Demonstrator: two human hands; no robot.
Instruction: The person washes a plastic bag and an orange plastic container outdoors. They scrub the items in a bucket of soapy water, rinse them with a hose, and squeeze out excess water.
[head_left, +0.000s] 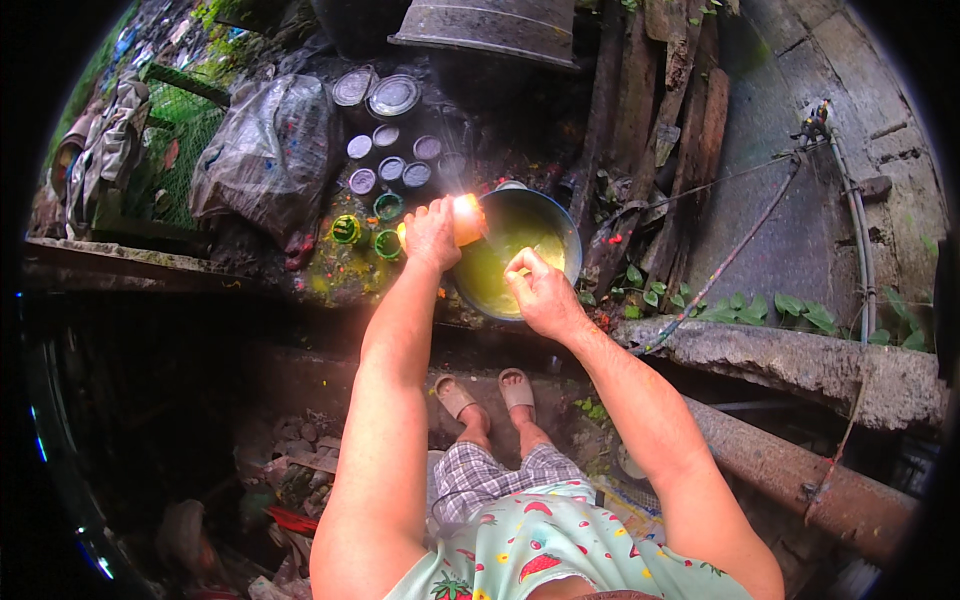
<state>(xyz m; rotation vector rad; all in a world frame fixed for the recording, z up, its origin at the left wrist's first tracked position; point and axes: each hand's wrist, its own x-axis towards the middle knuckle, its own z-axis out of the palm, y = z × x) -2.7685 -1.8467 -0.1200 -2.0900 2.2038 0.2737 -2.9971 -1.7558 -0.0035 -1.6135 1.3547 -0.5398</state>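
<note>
My left hand (432,233) grips a small orange-yellow container (467,218), tilted over the rim of a blue bowl (567,228) that holds yellow-green liquid (500,262). My right hand (538,290) hovers over the bowl's near side with fingers pinched together; whether it holds anything small I cannot tell. The bowl sits on a dirty, paint-stained ledge in front of me.
Several small round jars with grey lids (390,168) and green-stained pots (346,229) stand left of the bowl. A crumpled plastic bag (265,150) lies further left. Wooden planks (650,110), a large grey tub (490,25), a concrete ledge (800,360) and a rusty pipe (800,475) are nearby.
</note>
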